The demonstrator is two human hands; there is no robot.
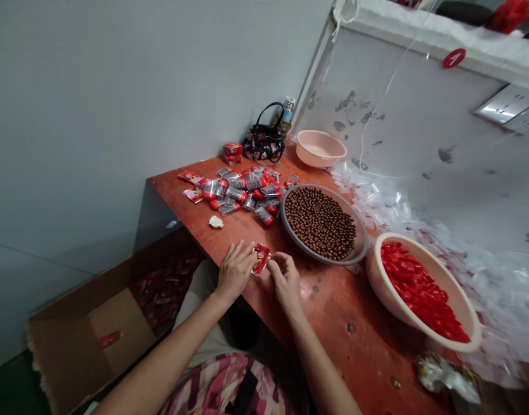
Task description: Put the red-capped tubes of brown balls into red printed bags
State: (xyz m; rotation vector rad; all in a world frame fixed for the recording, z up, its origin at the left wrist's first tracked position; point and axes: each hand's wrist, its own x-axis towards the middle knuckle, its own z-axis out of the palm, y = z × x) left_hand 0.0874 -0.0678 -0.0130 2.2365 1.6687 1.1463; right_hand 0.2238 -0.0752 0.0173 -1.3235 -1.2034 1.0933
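Observation:
A small red printed packet [261, 259] is between my two hands at the near edge of the table. My left hand [236, 270] reaches over its left side, with fingers bent slightly on it and partly hiding it. My right hand [286, 281] pinches the packet's right edge between thumb and fingers. Just beyond the hands is a grey basin [285, 222] full of round brown balls [320, 222]. Farther back lies a heap of clear packs with red ends [247, 184], with grey-looking contents.
A pale basin [472, 334] of red plastic pieces [420, 288] stands right. Clear plastic sleeves [398, 213] pile along the wall. At the back are a pink basin [318, 153], a handbag [264, 143] and red boxes [233, 151]. A cardboard box [74, 357] of red packets sits lower left.

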